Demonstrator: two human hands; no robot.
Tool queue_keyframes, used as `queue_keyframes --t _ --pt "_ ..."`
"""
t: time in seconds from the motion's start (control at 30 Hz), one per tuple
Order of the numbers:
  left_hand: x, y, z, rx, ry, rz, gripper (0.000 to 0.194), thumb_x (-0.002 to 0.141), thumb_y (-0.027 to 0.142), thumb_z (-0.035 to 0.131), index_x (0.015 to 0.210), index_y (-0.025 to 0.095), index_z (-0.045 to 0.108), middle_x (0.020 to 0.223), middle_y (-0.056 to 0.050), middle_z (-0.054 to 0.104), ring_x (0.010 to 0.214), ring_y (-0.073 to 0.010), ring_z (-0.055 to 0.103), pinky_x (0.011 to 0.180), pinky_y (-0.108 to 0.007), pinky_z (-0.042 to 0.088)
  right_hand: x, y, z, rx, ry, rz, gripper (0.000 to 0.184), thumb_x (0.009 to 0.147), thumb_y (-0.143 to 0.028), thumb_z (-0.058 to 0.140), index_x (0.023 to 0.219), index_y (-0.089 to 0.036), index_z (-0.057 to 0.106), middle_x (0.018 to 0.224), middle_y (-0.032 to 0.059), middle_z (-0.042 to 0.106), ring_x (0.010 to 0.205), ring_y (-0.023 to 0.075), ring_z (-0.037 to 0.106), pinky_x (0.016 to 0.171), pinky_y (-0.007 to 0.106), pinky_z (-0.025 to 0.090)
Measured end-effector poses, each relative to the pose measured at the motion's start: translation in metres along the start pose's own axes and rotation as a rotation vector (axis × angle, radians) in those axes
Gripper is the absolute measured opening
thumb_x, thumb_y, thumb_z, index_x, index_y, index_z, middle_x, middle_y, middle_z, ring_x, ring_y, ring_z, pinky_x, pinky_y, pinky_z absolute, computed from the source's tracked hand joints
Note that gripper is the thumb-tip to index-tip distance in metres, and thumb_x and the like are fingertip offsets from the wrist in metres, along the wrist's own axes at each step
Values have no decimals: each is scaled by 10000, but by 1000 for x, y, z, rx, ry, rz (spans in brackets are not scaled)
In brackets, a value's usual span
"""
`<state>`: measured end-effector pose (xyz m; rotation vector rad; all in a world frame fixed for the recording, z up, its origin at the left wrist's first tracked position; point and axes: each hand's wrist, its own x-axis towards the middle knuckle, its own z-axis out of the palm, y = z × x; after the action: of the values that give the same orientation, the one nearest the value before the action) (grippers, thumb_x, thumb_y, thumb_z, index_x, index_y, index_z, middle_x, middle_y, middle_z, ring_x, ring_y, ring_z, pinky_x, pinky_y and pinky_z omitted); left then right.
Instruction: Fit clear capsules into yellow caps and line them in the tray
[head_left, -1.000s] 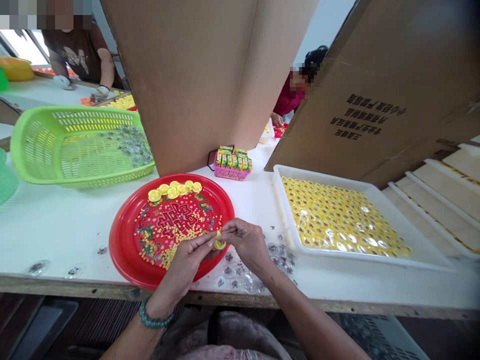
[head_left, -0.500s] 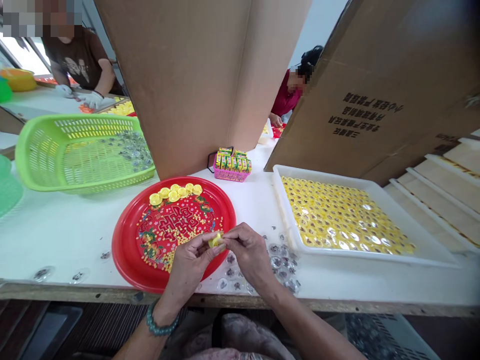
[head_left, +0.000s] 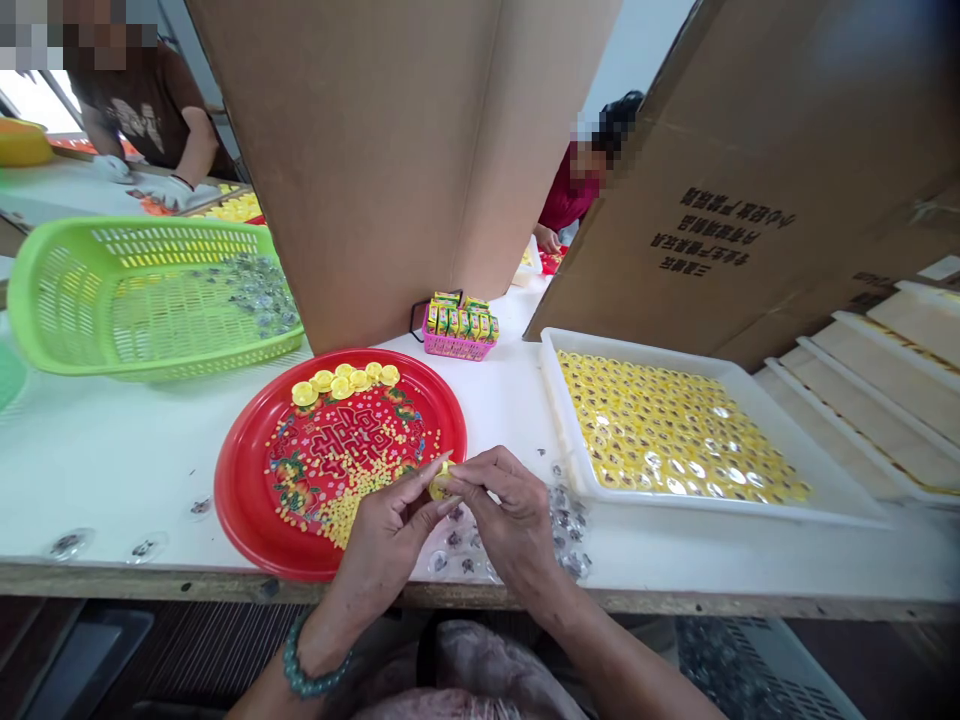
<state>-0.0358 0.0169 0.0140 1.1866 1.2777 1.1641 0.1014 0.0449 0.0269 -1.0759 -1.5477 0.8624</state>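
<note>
My left hand [head_left: 386, 535] and my right hand [head_left: 506, 515] meet over the near right rim of a red round tray [head_left: 240, 490]. Both pinch one small yellow cap [head_left: 441, 483] between their fingertips. The tray holds a row of yellow caps [head_left: 345, 381] at its far side and a scatter of tiny yellow beads [head_left: 352, 490]. Several clear plastic domes [head_left: 566, 505] lie on the white table just under and right of my hands.
A white tray [head_left: 840, 500] full of finished yellow pieces stands to the right. A green basket [head_left: 52, 290] with clear domes sits at the left, a small pink basket [head_left: 454, 330] behind. Cardboard sheets [head_left: 375, 150] stand upright at the back. Two other people work beyond.
My hands have stayed together on the yellow cap, turning it a little. The view has shifted slightly.
</note>
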Motion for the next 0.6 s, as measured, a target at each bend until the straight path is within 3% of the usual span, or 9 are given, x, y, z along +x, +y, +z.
queue_keyframes --t 0.17,0.37,0.5,0.6 --pt "-1 2 -2 38 40 13 359 751 323 648 1092 212 656 1126 -17 668 1082 -227 588 983 -331 427 4 0 -2 55 -25 182 44 709 -200 704 719 -231 733 666 3 614 600 117 574 578 243 475" --pt "-4 -4 -3 -175 29 -54 330 759 307 649 1063 179 656 1082 -44 689 1047 -231 606 926 -336 480 2 15 1 381 -148 397 117 680 -295 726 726 -190 705 681 3 622 600 121 561 565 243 480" --pt "-2 -1 -2 -307 18 -54 418 753 294 659 1146 187 564 1113 -65 671 1054 -227 602 916 -342 486 1 22 3 420 -134 392 279 695 -304 716 948 -201 658 838 18 641 743 138 584 678 250 488" --pt "0 0 -1 -299 12 -54 425 761 292 652 1160 198 541 1123 -63 662 1058 -211 597 907 -319 488 4 14 -1 306 -213 315 306 785 -321 627 1074 -220 626 986 41 636 844 153 589 754 274 475"
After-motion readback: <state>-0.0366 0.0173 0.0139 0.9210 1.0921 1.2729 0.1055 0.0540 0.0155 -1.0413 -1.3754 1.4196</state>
